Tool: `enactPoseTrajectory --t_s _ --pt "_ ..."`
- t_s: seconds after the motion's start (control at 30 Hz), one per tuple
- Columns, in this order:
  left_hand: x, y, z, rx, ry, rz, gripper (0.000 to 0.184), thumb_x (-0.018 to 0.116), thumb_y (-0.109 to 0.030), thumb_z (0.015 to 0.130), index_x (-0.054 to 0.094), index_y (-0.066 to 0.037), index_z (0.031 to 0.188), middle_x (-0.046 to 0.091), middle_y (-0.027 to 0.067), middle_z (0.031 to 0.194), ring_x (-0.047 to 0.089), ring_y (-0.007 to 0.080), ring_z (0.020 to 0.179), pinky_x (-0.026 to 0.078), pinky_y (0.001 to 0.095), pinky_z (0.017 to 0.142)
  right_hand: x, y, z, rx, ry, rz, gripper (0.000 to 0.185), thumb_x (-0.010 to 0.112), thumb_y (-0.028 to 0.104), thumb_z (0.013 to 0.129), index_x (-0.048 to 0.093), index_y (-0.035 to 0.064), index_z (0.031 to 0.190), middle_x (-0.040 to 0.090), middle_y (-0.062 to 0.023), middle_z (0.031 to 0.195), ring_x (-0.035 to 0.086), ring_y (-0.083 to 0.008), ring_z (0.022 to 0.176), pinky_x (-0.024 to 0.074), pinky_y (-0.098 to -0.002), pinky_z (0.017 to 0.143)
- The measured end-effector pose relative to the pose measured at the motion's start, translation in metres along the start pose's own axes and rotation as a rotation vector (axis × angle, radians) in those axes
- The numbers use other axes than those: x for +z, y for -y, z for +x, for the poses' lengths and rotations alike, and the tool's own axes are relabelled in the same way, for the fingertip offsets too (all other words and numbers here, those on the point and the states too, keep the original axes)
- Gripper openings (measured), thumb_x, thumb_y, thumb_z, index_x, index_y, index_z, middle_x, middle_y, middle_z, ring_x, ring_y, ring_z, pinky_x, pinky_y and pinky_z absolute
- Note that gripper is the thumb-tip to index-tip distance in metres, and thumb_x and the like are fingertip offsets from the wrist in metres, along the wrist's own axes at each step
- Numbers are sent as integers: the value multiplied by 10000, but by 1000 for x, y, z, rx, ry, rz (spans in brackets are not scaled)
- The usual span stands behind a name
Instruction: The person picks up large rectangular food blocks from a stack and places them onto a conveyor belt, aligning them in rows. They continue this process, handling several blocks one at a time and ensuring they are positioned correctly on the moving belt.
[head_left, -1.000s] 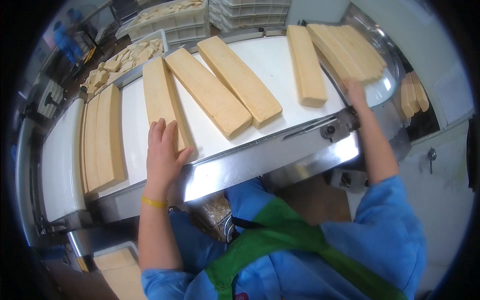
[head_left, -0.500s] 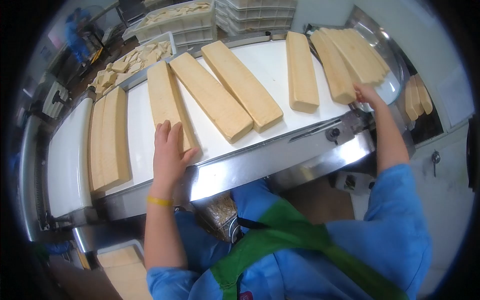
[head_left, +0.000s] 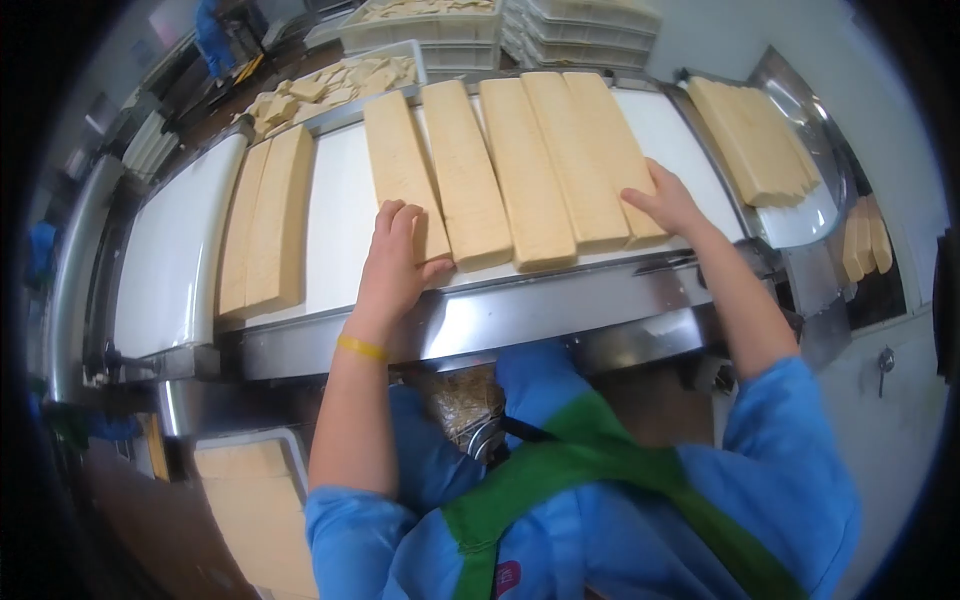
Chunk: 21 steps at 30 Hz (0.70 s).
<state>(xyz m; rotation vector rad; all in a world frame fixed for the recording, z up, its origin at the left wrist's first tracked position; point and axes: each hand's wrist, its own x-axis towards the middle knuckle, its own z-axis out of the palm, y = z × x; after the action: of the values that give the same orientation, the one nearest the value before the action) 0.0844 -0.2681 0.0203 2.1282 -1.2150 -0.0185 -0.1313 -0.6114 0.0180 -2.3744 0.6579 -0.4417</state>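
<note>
Several long, cream-coloured slabs lie side by side on the white belt (head_left: 340,190). My left hand (head_left: 395,255) holds the near end of the leftmost slab (head_left: 400,150) in this group, fingers on top and thumb by its right corner. At the group's other side, my right hand (head_left: 668,200) grips the near right edge of the last slab (head_left: 610,140), its thumb over the top. Between these two, a slab (head_left: 465,180) and a few more stand close together, with narrow gaps toward the left. The slabs' exact food kind cannot be told.
Two slabs (head_left: 278,220) lie farther left, near the white roller end (head_left: 180,250). More slabs (head_left: 750,140) rest at the right metal end. Behind stand a crate of broken pieces (head_left: 340,85) and stacked crates (head_left: 585,35). A tray (head_left: 290,445) holds slabs below; a person (head_left: 212,40) stands far back.
My right hand has moved left with the slabs beside it, closing the wide gaps in the group. My left hand stays on its slab. The view has shifted.
</note>
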Motion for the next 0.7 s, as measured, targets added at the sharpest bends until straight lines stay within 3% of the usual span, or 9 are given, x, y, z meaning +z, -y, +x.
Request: enactPoseTrajectory --t_s 0.17,0.27,0.37,0.47,0.67,0.7 --pt "-52 47 -19 -20 -85 302 557 865 -153 551 626 -54 1044 576 118 1142 533 323 1084 454 400 913 58 56 18 -93 48 109 590 735 323 772 523 -27 1197 639 -203 1080 615 -305 1017 463 -364 897" --pt "-74 66 -41 -152 -217 546 504 852 -181 551 660 -107 1012 601 80 1062 531 288 1073 433 402 900 97 89 32 -127 43 118 607 745 355 753 533 -36 1167 639 -214 1061 619 -319 998 475 -376 875" --pt "-82 90 -58 -249 -325 577 516 838 -182 586 672 -133 1073 613 86 1091 551 296 1049 453 401 879 127 119 39 -79 -4 30 614 751 404 728 551 -36 1106 647 -212 997 627 -333 952 489 -393 845" --pt "-81 95 -65 -267 -324 559 529 830 -164 614 654 -111 1110 603 111 1120 548 307 1058 449 406 909 130 118 39 26 41 102 693 752 425 713 525 -42 1172 616 -234 1076 604 -337 1013 478 -396 884" --pt "-84 88 -71 -188 -269 431 505 821 -178 643 639 -71 1102 583 151 1173 546 321 1086 442 410 938 125 140 -6 -254 18 -305 996 803 509 618 399 -14 1363 361 -313 1367 477 -386 1204 428 -392 988" --pt "-84 89 -68 -217 -283 437 495 819 -183 645 641 -68 1092 586 152 1172 550 320 1083 445 408 933 122 152 -11 -190 55 -282 1009 810 536 591 426 -1 1355 308 -330 1400 447 -401 1235 415 -396 1006"
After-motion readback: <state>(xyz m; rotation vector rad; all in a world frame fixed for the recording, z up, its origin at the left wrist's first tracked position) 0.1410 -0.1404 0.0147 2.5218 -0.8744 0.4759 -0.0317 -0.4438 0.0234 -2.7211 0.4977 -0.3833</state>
